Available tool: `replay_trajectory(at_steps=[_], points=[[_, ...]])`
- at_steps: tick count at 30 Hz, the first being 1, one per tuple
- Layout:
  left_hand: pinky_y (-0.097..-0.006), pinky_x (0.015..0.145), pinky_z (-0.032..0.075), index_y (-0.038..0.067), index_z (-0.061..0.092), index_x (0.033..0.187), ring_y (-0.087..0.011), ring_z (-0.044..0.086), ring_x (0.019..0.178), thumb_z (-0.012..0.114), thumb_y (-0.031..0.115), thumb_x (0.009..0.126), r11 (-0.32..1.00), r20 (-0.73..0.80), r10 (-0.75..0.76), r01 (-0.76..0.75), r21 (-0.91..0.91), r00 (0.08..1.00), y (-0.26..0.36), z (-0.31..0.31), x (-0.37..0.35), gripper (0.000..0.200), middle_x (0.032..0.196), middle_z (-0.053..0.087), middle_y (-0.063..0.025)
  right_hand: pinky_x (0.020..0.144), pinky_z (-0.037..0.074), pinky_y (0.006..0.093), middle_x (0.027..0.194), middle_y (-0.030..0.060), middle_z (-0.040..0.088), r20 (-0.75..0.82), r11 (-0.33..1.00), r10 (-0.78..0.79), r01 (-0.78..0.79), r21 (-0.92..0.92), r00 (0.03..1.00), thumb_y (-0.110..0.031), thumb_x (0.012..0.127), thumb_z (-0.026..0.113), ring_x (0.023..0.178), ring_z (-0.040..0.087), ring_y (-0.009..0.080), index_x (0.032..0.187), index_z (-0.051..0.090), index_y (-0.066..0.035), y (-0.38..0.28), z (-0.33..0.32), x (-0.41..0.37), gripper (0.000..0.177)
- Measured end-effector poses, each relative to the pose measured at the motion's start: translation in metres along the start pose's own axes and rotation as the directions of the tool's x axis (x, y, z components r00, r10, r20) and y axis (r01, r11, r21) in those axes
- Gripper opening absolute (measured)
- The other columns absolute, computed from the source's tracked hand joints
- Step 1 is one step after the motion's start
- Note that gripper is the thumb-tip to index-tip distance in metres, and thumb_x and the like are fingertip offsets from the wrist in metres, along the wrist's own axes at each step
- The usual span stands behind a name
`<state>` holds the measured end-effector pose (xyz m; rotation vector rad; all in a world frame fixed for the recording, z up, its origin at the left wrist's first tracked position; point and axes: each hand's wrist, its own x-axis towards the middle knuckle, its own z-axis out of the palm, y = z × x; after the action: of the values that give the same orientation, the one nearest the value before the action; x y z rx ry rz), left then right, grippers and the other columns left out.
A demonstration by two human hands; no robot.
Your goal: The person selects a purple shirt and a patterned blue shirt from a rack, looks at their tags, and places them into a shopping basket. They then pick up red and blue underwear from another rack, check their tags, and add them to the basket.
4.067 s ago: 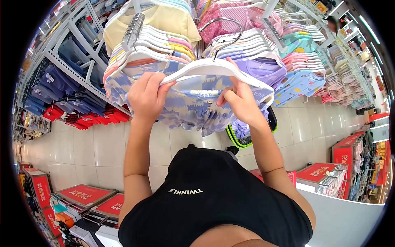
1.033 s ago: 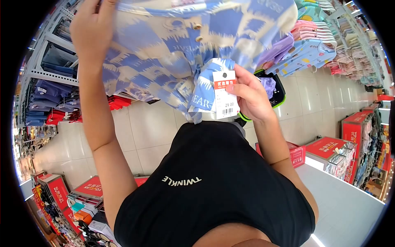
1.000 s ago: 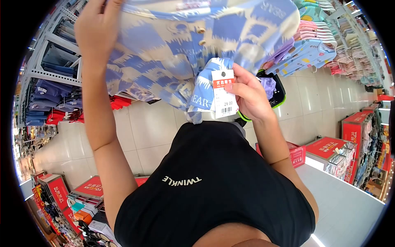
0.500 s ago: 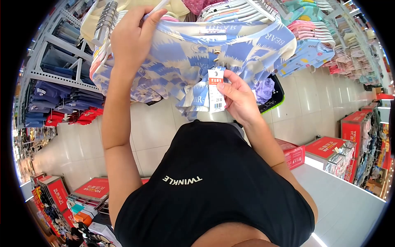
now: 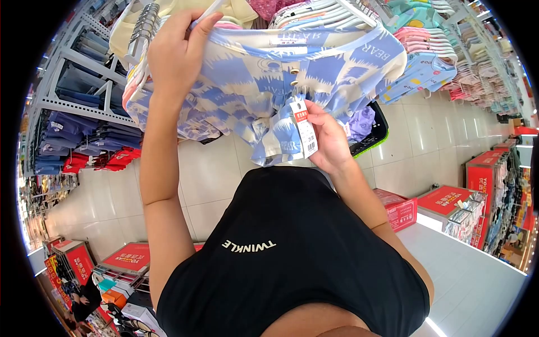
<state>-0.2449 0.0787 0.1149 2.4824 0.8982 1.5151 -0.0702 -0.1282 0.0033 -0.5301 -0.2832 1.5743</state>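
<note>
I hold up a blue and cream patterned garment [image 5: 247, 84] on a white hanger in front of a clothes rack. My left hand [image 5: 174, 53] grips the hanger's left end and the garment's shoulder. My right hand [image 5: 328, 140] is under the garment's hem, where it pinches the white and red price tag [image 5: 305, 130], which hangs tilted from the garment's front. Small buttons run down the garment's middle.
Behind the garment hang several tops on white hangers [image 5: 331, 11]. Shelves of folded blue and red clothes [image 5: 84, 140] stand at the left. A black basket with a green rim [image 5: 373, 132] sits on the tiled floor. Red display bins [image 5: 449, 205] stand at the right.
The garment came down from overhead to chest height. The price tag has turned edge-on and tilted in my right hand, and my left hand stays on the hanger.
</note>
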Motion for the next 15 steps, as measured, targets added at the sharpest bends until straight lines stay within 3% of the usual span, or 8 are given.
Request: replay_trajectory(at_steps=[6,8,12,15], points=[[-0.0308,0.058,0.044,0.005,0.067,0.087,-0.0229,0.058,0.064,0.066,0.03,0.087,1.0,0.007,0.003,-0.003,-0.013,1.0,-0.001,-0.001,-0.002,0.024,0.075,0.063,-0.0075,0.086,0.053,0.0314,0.109,0.0111,0.064,-0.041,0.999,0.037,-0.038,-0.009,0.998,-0.012,0.096,0.045,0.095,0.065,0.018,0.124,0.05,0.001,0.006,-0.002,0.001,0.031],[-0.0223,0.058,0.039,0.0,0.065,0.095,-0.0085,0.047,0.062,0.066,0.021,0.089,0.998,0.003,0.06,-0.06,-0.034,0.998,-0.001,-0.002,-0.004,0.022,0.073,0.058,-0.0011,0.086,0.053,0.0316,0.109,0.0118,0.064,-0.06,0.999,0.031,-0.032,-0.011,0.998,-0.01,0.096,0.044,0.096,0.065,0.0182,0.124,0.049,0.001,0.008,0.0,0.001,0.03],[-0.0224,0.058,0.039,0.0,0.065,0.095,-0.0086,0.048,0.063,0.066,0.021,0.089,0.997,0.006,0.068,-0.068,-0.031,0.998,0.002,-0.001,-0.005,0.022,0.074,0.058,-0.0016,0.088,0.052,0.0327,0.11,0.0133,0.062,-0.043,0.998,0.049,-0.051,-0.035,0.998,-0.005,0.095,0.042,0.097,0.064,0.0184,0.125,0.046,0.001,0.006,0.005,-0.001,0.032],[-0.0225,0.058,0.039,0.0,0.066,0.095,-0.009,0.048,0.063,0.067,0.021,0.089,0.998,0.016,-0.032,0.032,-0.058,0.999,0.015,-0.001,-0.005,0.022,0.074,0.059,-0.0019,0.089,0.051,0.0335,0.111,0.012,0.062,-0.071,0.999,0.041,-0.041,0.003,0.997,-0.004,0.094,0.04,0.099,0.063,0.0179,0.127,0.044,0.0,0.012,-0.002,0.002,0.033]])
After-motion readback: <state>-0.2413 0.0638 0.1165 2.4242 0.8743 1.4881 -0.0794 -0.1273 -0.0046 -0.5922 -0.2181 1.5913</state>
